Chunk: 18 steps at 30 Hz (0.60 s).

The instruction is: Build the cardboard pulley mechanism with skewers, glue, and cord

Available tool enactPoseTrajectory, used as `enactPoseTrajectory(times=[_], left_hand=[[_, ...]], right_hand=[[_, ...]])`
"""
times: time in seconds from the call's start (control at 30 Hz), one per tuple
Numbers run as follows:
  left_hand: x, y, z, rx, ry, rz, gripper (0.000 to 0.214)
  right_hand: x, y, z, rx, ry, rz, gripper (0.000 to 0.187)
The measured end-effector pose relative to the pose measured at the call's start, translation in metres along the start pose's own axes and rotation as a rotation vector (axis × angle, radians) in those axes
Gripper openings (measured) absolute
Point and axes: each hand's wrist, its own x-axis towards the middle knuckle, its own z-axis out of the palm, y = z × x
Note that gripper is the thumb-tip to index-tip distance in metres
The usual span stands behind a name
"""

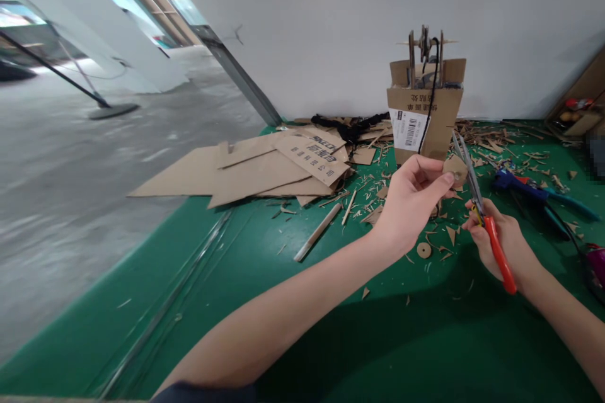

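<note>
My left hand point(410, 198) is raised above the green floor mat point(265, 302) and pinches a small round cardboard disc point(456, 169) between thumb and fingers. My right hand point(498, 240) grips red-handled scissors point(477, 201), whose blades point up and touch the disc's right edge. Just behind the hands stands a cardboard model point(425, 104) with a barcode label, a black cord and a wooden axle on top. Another small cardboard disc point(423, 250) lies on the mat below my left hand.
Flat cardboard sheets point(265, 167) are piled at the mat's far left. A wooden stick point(317, 232) lies among many cardboard scraps. A blue glue gun point(534, 191) rests at the right. A white wall stands behind; grey floor is to the left.
</note>
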Motion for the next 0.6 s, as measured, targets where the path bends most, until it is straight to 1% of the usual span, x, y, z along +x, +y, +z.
enactPoseTrajectory(times=[0.17,0.27,0.4,0.5,0.6], left_hand=[[-0.001,0.001,0.001,0.032,0.009,0.003,0.015],[-0.002,0.000,0.000,0.046,0.003,-0.018,0.016],[0.000,-0.002,-0.001,0.041,-0.012,-0.024,0.015],[0.001,-0.001,-0.002,0.056,0.005,-0.024,0.014],[0.002,0.001,-0.001,0.061,0.011,-0.034,0.015]], right_hand=[[-0.001,0.000,-0.001,-0.014,0.025,0.003,0.048],[-0.003,0.004,0.002,0.035,0.036,0.085,0.049],[-0.006,0.010,0.006,0.137,0.065,0.177,0.045],[-0.004,0.010,0.005,0.105,0.077,0.209,0.043],[0.000,0.007,0.002,0.016,0.088,0.225,0.045]])
